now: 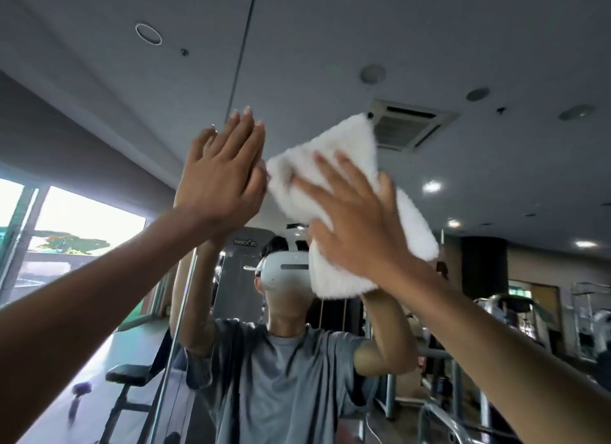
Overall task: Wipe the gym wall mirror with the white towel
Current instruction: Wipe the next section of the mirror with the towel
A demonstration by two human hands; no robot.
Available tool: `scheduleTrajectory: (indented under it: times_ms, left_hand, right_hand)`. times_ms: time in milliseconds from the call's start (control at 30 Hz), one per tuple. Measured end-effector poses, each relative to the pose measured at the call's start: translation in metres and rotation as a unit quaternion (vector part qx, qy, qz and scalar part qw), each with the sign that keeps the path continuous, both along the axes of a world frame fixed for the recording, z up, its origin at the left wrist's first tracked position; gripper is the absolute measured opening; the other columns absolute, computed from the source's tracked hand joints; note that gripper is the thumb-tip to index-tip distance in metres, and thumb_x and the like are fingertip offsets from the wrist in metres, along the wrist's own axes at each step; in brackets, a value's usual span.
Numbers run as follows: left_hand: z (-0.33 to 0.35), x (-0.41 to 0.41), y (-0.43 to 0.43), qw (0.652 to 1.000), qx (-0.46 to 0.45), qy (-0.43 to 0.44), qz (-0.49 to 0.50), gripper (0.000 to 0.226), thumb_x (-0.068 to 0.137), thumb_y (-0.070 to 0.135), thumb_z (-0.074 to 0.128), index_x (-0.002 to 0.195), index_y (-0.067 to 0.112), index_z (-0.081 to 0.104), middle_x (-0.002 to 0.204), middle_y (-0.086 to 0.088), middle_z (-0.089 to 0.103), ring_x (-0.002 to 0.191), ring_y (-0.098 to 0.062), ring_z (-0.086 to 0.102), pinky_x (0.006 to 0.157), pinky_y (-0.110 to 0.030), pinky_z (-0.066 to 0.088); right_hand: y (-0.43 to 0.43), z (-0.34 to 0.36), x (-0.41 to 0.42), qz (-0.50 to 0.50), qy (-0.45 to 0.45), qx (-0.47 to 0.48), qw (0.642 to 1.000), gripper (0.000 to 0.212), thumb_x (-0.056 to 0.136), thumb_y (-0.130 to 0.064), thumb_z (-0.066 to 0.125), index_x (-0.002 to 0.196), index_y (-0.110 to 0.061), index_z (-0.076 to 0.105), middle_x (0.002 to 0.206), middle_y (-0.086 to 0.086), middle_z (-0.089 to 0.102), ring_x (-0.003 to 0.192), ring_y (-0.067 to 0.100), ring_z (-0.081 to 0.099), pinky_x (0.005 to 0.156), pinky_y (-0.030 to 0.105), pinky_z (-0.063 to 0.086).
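The wall mirror (463,63) fills most of the view and reflects the gym ceiling and a person in a grey shirt with a headset. My right hand (357,222) presses the folded white towel (357,152) flat against the glass with straight, spread fingers, high up at centre right. The towel looks blurred at its edges. My left hand (221,179) lies flat against the mirror just left of the towel, fingers straight and pointing up, meeting its own reflection.
A vertical seam or mirror edge (178,311) runs down at lower left. Beyond it are a window (76,225) and a weight bench (132,374). Reflected gym machines (588,324) show at the right.
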State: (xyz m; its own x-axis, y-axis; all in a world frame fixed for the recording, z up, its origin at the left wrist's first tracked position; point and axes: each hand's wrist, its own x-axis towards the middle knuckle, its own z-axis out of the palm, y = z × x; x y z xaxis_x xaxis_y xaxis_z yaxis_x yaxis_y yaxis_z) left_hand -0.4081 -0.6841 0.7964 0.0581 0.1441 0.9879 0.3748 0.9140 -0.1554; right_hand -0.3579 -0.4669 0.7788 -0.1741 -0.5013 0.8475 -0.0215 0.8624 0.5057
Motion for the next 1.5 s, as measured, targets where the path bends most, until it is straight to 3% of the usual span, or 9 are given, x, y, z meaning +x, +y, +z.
scheduleTrajectory:
  times_ms: [133,233,400,667,767,967,1233,1367,1500]
  left_hand:
    - [-0.001,-0.006,0.000,1.000,0.012,0.005,-0.001,0.063,0.100,0.038,0.022,0.157,0.013,0.029,0.166,-0.009,0.017,0.154,-0.019,0.012,0.123,-0.042,0.009]
    - [-0.003,-0.010,0.002,0.999,0.041,-0.001,0.000,0.067,0.101,0.043,0.018,0.159,0.011,0.021,0.168,-0.008,0.011,0.155,-0.016,0.003,0.125,-0.039,0.004]
    - [-0.004,-0.009,0.000,0.999,0.041,-0.005,-0.004,0.070,0.100,0.047,0.012,0.160,0.011,0.018,0.167,-0.007,0.010,0.155,-0.014,0.001,0.124,-0.035,0.001]
    - [-0.005,-0.006,-0.001,0.999,0.032,-0.009,-0.010,0.070,0.100,0.048,0.014,0.159,0.011,0.019,0.167,-0.007,0.010,0.155,-0.016,0.003,0.122,-0.029,-0.007]
    - [-0.003,-0.006,0.000,1.000,0.027,-0.007,-0.014,0.071,0.100,0.049,0.011,0.160,0.011,0.015,0.167,-0.007,0.007,0.155,-0.016,0.000,0.122,-0.030,-0.008]
    - [-0.004,-0.009,-0.003,0.999,0.022,-0.011,-0.023,0.072,0.099,0.048,0.013,0.160,0.011,0.013,0.167,-0.008,0.005,0.155,-0.018,-0.001,0.123,-0.034,-0.007]
    - [-0.006,-0.013,0.000,1.000,0.025,0.013,-0.003,0.068,0.101,0.045,0.024,0.156,0.005,0.027,0.163,-0.015,0.022,0.153,-0.026,0.016,0.122,-0.041,0.006]
    - [-0.006,-0.014,0.000,0.999,0.030,0.031,-0.012,0.068,0.100,0.044,0.029,0.154,0.003,0.031,0.161,-0.016,0.025,0.152,-0.028,0.022,0.120,-0.044,0.011]
    - [-0.005,-0.015,0.001,0.999,0.029,0.044,-0.009,0.068,0.098,0.041,0.035,0.152,-0.001,0.035,0.160,-0.019,0.030,0.150,-0.029,0.026,0.119,-0.046,0.015]
  right_hand:
    - [0.052,0.013,0.009,0.016,-0.045,0.175,0.983,0.059,0.083,-0.043,0.044,0.142,-0.050,0.038,0.163,-0.011,0.024,0.150,0.016,0.022,0.110,0.057,0.020]
    - [0.069,0.070,0.017,0.012,-0.030,0.038,0.999,0.060,0.083,-0.044,0.034,0.143,-0.051,0.037,0.163,-0.011,0.026,0.150,0.017,0.023,0.108,0.066,0.026]
    - [0.006,0.141,0.004,0.021,0.055,-0.204,0.977,0.055,0.093,-0.034,0.039,0.147,-0.043,0.038,0.164,-0.011,0.022,0.151,0.015,0.015,0.112,0.055,0.017]
    - [0.031,0.126,0.012,-0.016,-0.053,0.197,0.979,0.065,0.082,-0.043,0.040,0.146,-0.051,0.035,0.164,-0.011,0.023,0.151,0.015,0.020,0.109,0.059,0.022]
    - [0.054,0.164,0.016,-0.020,-0.021,0.075,0.997,0.067,0.081,-0.046,0.035,0.148,-0.051,0.031,0.164,-0.009,0.025,0.151,0.019,0.022,0.109,0.065,0.030]
    - [-0.034,0.190,-0.004,-0.012,0.060,-0.195,0.979,0.056,0.097,-0.037,0.039,0.152,-0.043,0.029,0.166,-0.004,0.016,0.152,0.021,0.012,0.114,0.061,0.012]
    - [0.001,0.142,0.005,-0.023,-0.040,0.176,0.983,0.067,0.082,-0.038,0.041,0.149,-0.044,0.037,0.164,-0.009,0.024,0.151,0.016,0.022,0.106,0.056,0.028]
    - [0.020,0.192,0.010,-0.007,0.028,-0.030,0.999,0.061,0.088,-0.041,0.035,0.149,-0.044,0.037,0.162,-0.004,0.029,0.149,0.023,0.026,0.110,0.063,0.029]
    - [-0.059,0.231,-0.007,-0.023,0.101,-0.283,0.954,0.051,0.095,-0.035,0.038,0.146,-0.037,0.041,0.153,-0.001,0.039,0.141,0.027,0.031,0.109,0.059,0.023]
